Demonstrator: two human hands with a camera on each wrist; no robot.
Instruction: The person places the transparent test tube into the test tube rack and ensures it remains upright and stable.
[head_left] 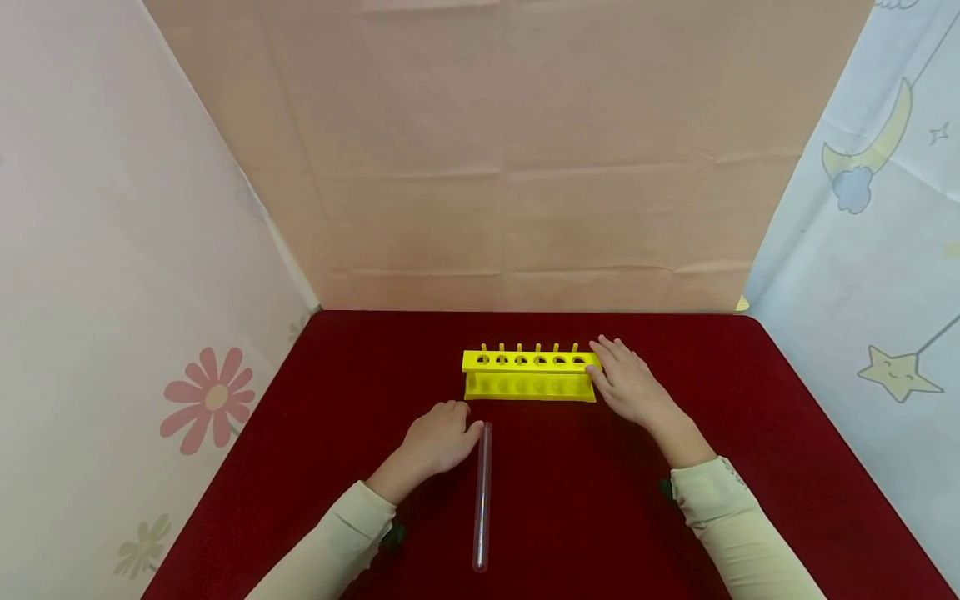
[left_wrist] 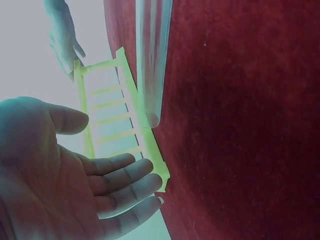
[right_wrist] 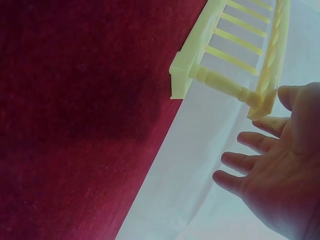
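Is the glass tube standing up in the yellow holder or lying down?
Lying down. The test tube lies flat on the red cloth, in front of the yellow rack, beside the left hand.

Dark red cloth (head_left: pixel 750 417) covering the table, plain peach backdrop (head_left: pixel 510 167) behind it, pale left curtain (head_left: pixel 112 250) printed with a pink flower (head_left: pixel 210 400), light blue right curtain (head_left: pixel 885 275) with a moon (head_left: pixel 877 142) and smiling star (head_left: pixel 897 373)

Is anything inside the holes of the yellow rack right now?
The yellow rack shows six holes along its top, all empty. The right hand rests at its right end and hides that end face. The glass tube lies on the cloth.
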